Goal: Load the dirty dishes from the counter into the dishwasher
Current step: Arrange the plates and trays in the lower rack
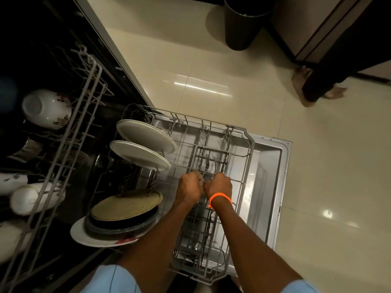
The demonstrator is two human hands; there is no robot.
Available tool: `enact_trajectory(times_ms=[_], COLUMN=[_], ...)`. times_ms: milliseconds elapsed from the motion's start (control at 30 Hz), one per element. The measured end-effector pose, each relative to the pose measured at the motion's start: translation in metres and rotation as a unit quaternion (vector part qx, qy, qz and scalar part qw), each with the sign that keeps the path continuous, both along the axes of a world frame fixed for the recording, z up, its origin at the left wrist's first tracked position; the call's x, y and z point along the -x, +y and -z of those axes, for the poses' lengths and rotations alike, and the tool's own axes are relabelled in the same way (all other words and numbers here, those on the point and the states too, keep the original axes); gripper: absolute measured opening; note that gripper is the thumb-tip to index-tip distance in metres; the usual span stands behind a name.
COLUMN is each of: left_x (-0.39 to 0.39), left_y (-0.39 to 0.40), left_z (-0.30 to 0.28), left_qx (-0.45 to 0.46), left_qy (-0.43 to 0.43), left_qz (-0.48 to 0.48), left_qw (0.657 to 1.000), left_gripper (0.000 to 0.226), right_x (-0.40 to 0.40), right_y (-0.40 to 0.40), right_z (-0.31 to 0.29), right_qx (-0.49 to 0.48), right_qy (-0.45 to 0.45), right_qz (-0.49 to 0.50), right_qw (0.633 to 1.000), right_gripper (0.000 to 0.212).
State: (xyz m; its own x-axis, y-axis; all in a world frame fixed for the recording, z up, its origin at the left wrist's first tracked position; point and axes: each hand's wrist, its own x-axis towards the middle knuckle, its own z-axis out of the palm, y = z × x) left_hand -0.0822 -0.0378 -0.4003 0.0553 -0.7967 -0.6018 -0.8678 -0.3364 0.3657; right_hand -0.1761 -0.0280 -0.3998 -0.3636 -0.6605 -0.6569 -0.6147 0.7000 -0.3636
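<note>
1. Both hands work at the cutlery basket (pixel 208 199) in the pulled-out lower rack (pixel 243 144). The left hand (pixel 190 188) and the right hand (pixel 219 186), which wears an orange wristband (pixel 218 198), are curled into fists side by side, apparently gripping cutlery handles; exactly what each holds is hidden behind the knuckles.
2. A few forks (pixel 208 163) stand tines-up in the basket just beyond the fists.
3. To do this step well, the person should probably drop each piece into its own cell, handle down, so pieces do not nest, and keep fingers off the tines.
4. White plates (pixel 146 136) stand tilted in the rack's left side; a stack of dark plates topped by a yellowish one (pixel 127 206) sits nearer the body.
5. The upper rack (pixel 69 123) at left carries a white patterned bowl (pixel 47 108).
6. The open dishwasher door (pixel 273 166) lies over glossy cream floor tiles (pixel 211 70). A dark bin (pixel 241 24) stands beyond, and another person's bare feet (pixel 302 81) show at the right.
</note>
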Motion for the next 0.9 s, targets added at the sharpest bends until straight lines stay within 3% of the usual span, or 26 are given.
enact_trajectory(times_ms=[300,500,700,900], left_x=[0.000,0.001,-0.001,-0.008], left_y=[-0.007,-0.007,-0.003,0.008], left_z=[0.011,0.007,0.006,-0.014], left_qx=[-0.010,-0.002,-0.005,-0.022], left_qy=[-0.002,-0.013,-0.008,-0.020], left_qz=[-0.012,-0.019,-0.026,-0.015], left_qw=[1.000,1.000,1.000,0.999], left_gripper=[0.030,0.020,0.022,0.015], right_x=[-0.002,-0.001,0.003,0.006], right_y=[0.001,0.004,0.012,0.020], right_z=[0.013,0.018,0.017,-0.006], right_qx=[-0.001,0.001,0.011,0.027], right_qy=[0.024,0.022,0.008,-0.020], right_qz=[-0.029,-0.032,-0.024,-0.010], right_qw=[0.999,0.999,1.000,0.999], right_gripper=[0.013,0.020,0.004,0.019])
